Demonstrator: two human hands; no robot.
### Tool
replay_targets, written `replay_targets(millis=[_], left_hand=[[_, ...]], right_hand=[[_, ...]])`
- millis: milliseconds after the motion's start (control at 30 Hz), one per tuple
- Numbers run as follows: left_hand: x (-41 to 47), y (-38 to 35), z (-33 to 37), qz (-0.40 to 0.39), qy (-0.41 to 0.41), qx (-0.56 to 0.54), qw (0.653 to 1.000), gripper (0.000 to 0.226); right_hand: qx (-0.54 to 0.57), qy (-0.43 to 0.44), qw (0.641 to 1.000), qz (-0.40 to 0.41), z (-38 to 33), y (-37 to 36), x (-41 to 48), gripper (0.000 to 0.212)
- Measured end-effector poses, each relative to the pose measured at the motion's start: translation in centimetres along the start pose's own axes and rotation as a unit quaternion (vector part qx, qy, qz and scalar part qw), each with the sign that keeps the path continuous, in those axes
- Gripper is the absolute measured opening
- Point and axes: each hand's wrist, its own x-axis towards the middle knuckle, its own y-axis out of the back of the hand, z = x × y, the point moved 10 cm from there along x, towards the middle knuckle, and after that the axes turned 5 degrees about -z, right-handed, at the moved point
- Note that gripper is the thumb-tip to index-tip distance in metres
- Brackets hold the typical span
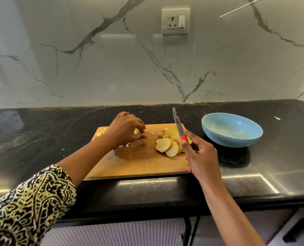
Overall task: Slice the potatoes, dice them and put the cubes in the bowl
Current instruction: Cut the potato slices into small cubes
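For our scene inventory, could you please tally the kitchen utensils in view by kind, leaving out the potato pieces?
cutting board: 1
knife: 1
bowl: 1
Total: 3

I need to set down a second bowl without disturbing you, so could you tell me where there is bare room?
Free: the counter left of the cutting board, the counter right of the bowl, and the board's near strip. Crowded: the board's far half, with the left hand over cut pieces, potato slices, and the knife in the right hand.
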Motion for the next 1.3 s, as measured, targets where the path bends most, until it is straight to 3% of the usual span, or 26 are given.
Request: replay_targets(millis=[67, 133, 267, 433, 533, 667, 733, 867, 1000, 1300], left_hand=[[-0.3, 0.9, 1.7, 0.018, -0.026, -0.098, 0.995, 0.042], [-0.4, 0.5, 3.6, -0.013, -0.042, -0.178, 0.983, 0.052], [-0.1, -0.6, 5.8, -0.024, -0.043, -0.172, 0.984, 0.053], [-1.6, 0.9, 4.7, 0.067, -0.005, -0.220, 0.973, 0.040], [-3.4, 1.4, 3.0, 0.084, 0.046, -0.324, 0.941, 0.022], [-5.9, -0.2, -0.9, 0.053, 0.165, -0.409, 0.896, 0.023], [-7.0, -0.8, -2.1, 0.038, 0.194, -0.397, 0.896, 0.024], [-8.2, -1.0, -2.6, 0.011, 0.181, -0.323, 0.929, 0.037], [-8.8, -2.1, -1.5, -0.028, 0.145, -0.282, 0.948, 0.052], [-7.0, -1.8, -0.4, -0.035, 0.107, -0.197, 0.974, 0.045]], right_hand=[[0.005, -0.003, 1.000, -0.001, 0.0, 0.0, -0.1, 0.037], [0.004, -0.006, 1.000, -0.002, 0.0, 0.0, -0.2, 0.037], [-0.003, -0.005, 1.000, -0.005, -0.2, -0.1, -0.4, 0.037], [-0.019, 0.004, 1.000, -0.002, -0.8, -0.2, -0.6, 0.038], [-0.041, 0.021, 0.999, -0.006, -1.8, -0.7, -1.0, 0.040], [-0.119, 0.054, 0.991, -0.037, -3.4, -2.0, -1.8, 0.041], [-0.172, 0.051, 0.980, -0.080, -4.1, -3.3, -2.2, 0.040], [-0.247, 0.052, 0.955, -0.159, -5.4, -5.6, -3.1, 0.044], [-0.315, 0.069, 0.934, -0.153, -6.0, -5.7, -3.3, 0.045], [-0.347, 0.080, 0.924, -0.136, -6.0, -5.7, -3.3, 0.046]])
